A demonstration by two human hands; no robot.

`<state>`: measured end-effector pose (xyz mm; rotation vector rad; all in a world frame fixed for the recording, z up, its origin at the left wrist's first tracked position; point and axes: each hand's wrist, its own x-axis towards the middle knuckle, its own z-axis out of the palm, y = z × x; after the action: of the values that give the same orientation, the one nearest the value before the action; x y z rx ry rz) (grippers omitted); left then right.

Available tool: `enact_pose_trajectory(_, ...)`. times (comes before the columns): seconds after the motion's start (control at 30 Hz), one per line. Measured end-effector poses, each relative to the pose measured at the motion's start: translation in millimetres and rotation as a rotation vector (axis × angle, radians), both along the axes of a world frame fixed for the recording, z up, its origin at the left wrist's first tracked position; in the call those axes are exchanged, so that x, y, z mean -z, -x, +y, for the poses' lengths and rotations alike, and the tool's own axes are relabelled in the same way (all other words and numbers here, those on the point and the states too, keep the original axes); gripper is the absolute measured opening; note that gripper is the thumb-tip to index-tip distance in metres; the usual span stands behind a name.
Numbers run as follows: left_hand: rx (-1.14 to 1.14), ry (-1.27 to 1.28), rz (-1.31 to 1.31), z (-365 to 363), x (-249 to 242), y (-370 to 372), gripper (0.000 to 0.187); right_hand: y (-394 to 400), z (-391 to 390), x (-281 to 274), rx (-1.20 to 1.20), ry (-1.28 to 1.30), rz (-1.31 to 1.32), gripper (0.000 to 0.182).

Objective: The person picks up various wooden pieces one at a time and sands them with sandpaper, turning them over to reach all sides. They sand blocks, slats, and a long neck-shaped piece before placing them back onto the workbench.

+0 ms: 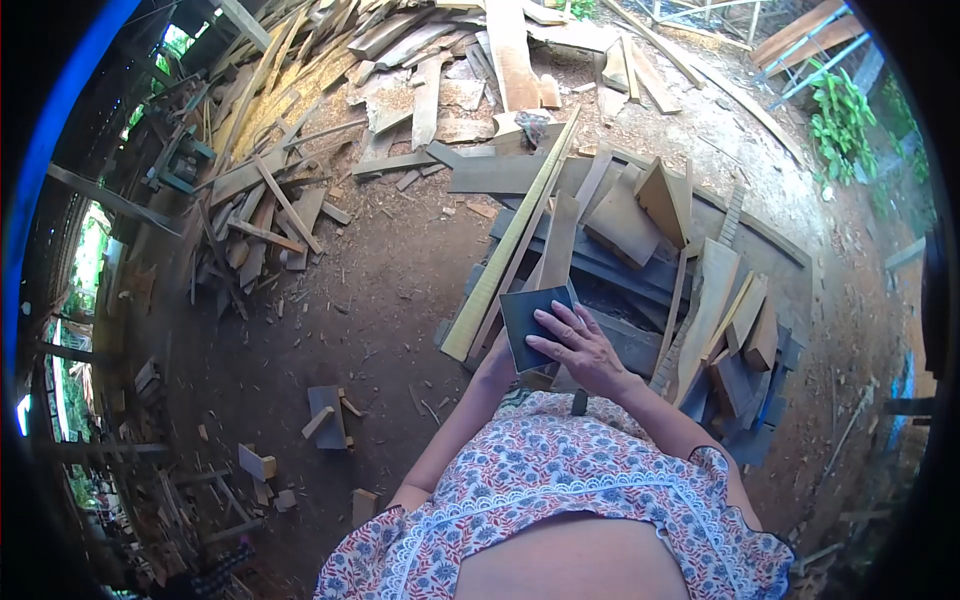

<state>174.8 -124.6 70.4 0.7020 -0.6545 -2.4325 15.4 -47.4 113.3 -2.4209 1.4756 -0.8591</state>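
In front of my lap is a dark, flat, square sheet (528, 322) with a thin pale edge; I cannot make out its material. My left hand (497, 362) supports it from behind at the lower left, and its fingers are hidden by the sheet. Across the sheet's right part lies my right hand (578, 345), its fingers spread over the face. A narrow wooden board (560, 240) stands just beyond the sheet. To its left a long yellowish strip of wood (512, 240) leans at a slant.
A low, dark work table (625, 275) ahead carries several wood pieces, including an angular block (664, 205) and a pale plank (712, 300). Scrap wood (425, 100) is heaped at the back. An offcut (325, 418) lies on the dirt floor (350, 300) at left. Green plants (845, 125) grow at right.
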Motion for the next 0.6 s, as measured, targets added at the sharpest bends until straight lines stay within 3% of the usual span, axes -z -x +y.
enact_pose_trajectory(0.17, -0.053, 0.027, -0.088, 12, -38, -2, 0.046, 24, -24, 6, 0.054, 0.072, 0.025, 0.052)
enact_pose_trajectory(0.23, 0.17, -0.046, -0.093, 12, -50, -12, 0.047, 38, -36, 4, 0.092, 0.08, 0.004, 0.051)
enact_pose_trajectory(0.33, 0.201, -0.053, -0.124, 24, -38, -25, 0.05, 73, -54, 27, 0.27, 0.169, 0.071, 0.053)
enact_pose_trajectory(0.4, 0.227, -0.15, -0.157, 27, -55, -29, 0.05, 92, -61, 36, 0.563, 0.004, 0.007, 0.055)
enact_pose_trajectory(0.5, 0.138, 0.054, -0.038, 26, -60, -26, 0.055, 92, -44, 30, 0.591, 0.032, -0.056, 0.055)
enact_pose_trajectory(0.53, 0.132, 0.086, -0.095, 22, -82, -18, 0.057, 82, -37, 21, 0.529, 0.073, -0.067, 0.054)
enact_pose_trajectory(0.6, 0.102, 0.125, -0.133, 5, -53, -15, 0.054, 55, -18, 2, 0.355, 0.114, -0.097, 0.052)
